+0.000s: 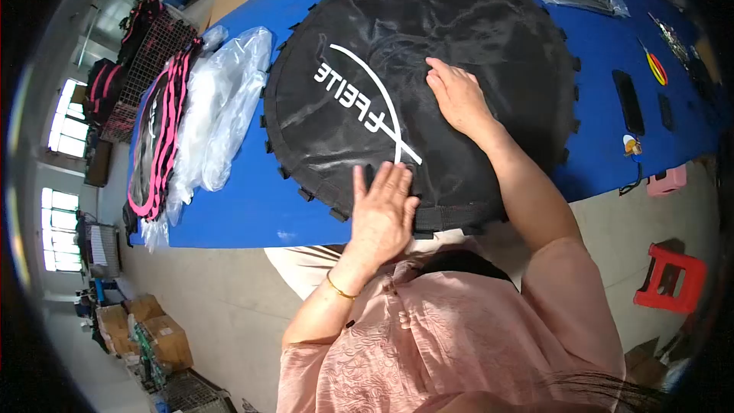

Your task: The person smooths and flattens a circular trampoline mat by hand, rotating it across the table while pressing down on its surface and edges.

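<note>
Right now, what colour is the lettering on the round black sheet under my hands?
The lettering is white; it shows best in the head view.

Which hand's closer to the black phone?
Right. The right hand is over the black FEITE mat, left of the black phone; the left hand is farther left, at the mat's near edge.

Looks like a workshop. Blue table (252, 218): pink-and-black fabric pieces (162, 138) and clear plastic bags (222, 107) piled at its left end; wire cages (158, 44) beyond that end; cardboard boxes (170, 342) on grey floor (222, 313) below-left of it; red stool (692, 284) to its right.
</note>
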`<move>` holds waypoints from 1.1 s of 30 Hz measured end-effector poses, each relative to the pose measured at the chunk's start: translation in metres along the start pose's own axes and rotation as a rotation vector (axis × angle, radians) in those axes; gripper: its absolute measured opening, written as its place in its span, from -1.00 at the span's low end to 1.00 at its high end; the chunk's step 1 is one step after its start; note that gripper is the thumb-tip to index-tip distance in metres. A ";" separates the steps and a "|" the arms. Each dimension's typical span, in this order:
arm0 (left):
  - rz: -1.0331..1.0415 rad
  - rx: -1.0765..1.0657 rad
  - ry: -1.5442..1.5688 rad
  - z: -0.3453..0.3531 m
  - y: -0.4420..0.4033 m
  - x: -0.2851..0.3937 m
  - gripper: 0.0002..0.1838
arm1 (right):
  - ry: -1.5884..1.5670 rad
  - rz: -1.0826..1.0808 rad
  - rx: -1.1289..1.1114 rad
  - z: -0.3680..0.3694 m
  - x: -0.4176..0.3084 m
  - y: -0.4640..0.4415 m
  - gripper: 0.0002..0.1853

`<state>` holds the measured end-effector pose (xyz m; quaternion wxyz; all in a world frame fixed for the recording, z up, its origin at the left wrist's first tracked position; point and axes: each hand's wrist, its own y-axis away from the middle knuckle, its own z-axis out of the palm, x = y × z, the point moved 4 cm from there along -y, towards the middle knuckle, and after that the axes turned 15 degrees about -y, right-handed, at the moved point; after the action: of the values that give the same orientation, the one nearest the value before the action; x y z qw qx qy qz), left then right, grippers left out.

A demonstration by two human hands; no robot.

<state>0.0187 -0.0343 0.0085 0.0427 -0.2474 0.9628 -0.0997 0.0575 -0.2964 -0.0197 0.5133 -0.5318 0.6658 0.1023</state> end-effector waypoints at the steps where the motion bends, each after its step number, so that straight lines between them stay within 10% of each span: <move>1: 0.037 0.023 0.023 -0.001 -0.004 0.012 -0.50 | 0.009 -0.010 0.002 -0.001 -0.004 0.000 -0.57; 33: 0.102 -0.080 0.074 -0.025 0.016 0.014 -0.48 | 0.054 -0.044 0.037 0.001 0.001 0.000 -0.56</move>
<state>-0.0040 -0.0226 0.0285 0.0022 -0.1956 0.9783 -0.0681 0.0581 -0.2966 -0.0212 0.5069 -0.5393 0.6694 0.0644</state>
